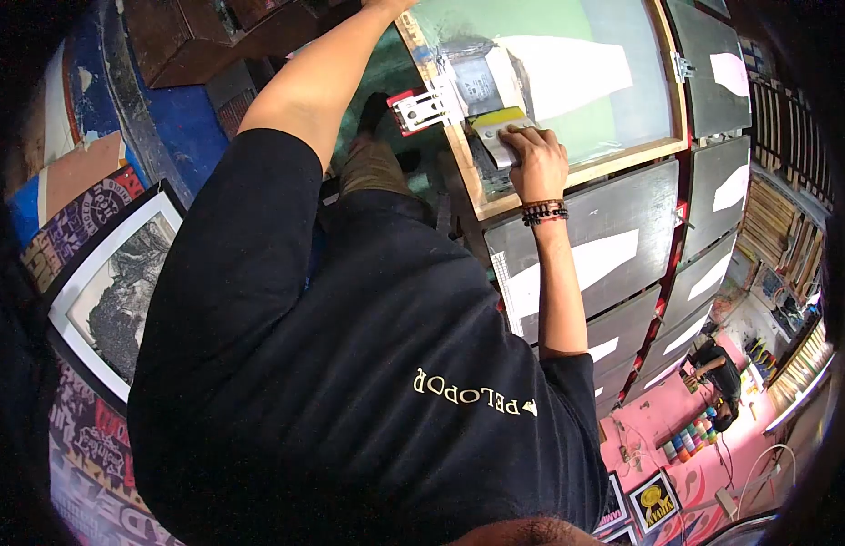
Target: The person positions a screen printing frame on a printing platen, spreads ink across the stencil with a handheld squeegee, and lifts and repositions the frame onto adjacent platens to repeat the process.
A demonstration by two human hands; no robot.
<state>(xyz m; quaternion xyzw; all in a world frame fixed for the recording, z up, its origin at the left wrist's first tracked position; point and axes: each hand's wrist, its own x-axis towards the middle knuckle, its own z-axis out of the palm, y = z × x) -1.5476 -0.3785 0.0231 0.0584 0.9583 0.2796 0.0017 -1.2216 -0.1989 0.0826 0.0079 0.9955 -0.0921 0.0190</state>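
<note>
My right hand, with beaded bracelets at the wrist, is closed around a squeegee with a metal body and a yellow-green strip. It stands on the mesh near the lower-left corner of a wooden-framed printing screen. Dark ink smears and a small printed patch show beside the squeegee. White shirt-shaped material is visible through the greenish mesh. My left hand is at the screen's upper-left frame edge, cut off by the top of the view, so its fingers are hidden.
A red and white metal clamp sits at the screen's left side. Dark printing boards with white pieces run in rows to the right. A framed picture stands at left. Another person is at far right, near several paint containers.
</note>
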